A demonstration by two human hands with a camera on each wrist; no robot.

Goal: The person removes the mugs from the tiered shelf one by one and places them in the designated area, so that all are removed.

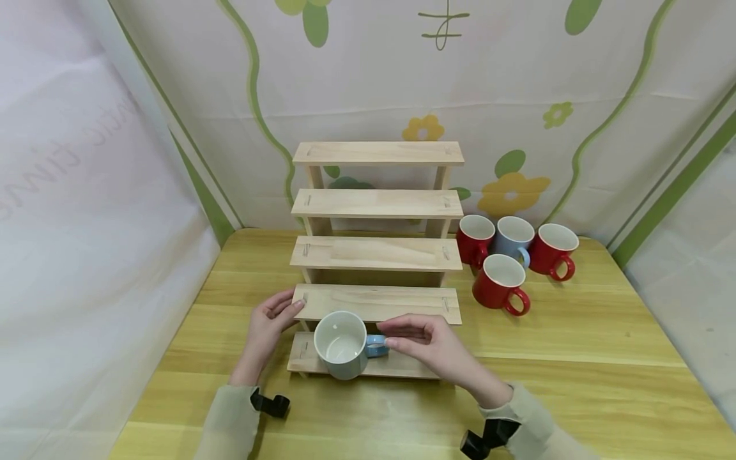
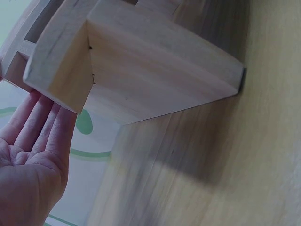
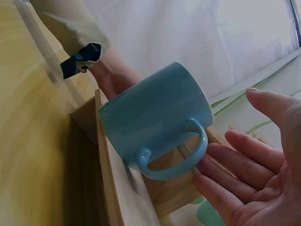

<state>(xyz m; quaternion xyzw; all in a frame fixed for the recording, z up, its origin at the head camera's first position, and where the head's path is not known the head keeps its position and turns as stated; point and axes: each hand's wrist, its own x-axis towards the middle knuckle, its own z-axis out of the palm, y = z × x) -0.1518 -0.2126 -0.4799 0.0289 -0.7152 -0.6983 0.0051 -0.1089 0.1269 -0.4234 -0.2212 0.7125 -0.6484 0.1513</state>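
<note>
A light blue mug [image 1: 340,345] with a white inside stands on the bottom step of a wooden stepped shelf [image 1: 379,253], near its left end. The mug's handle [image 3: 176,165] points to the right. My right hand [image 1: 428,345] is beside that handle, its fingers extended and the thumb apart from them; in the right wrist view the fingertips lie close behind the handle, and contact is hard to tell. My left hand [image 1: 272,322] holds the left end of the second step from the bottom, thumb on top and fingers [image 2: 47,122] against the board's underside and edge.
Right of the shelf stand three red mugs [image 1: 489,291] and another light blue mug [image 1: 512,239], grouped on the wooden table [image 1: 592,332]. A printed white cloth [image 1: 368,76] hangs behind the shelf, with more cloth at both sides.
</note>
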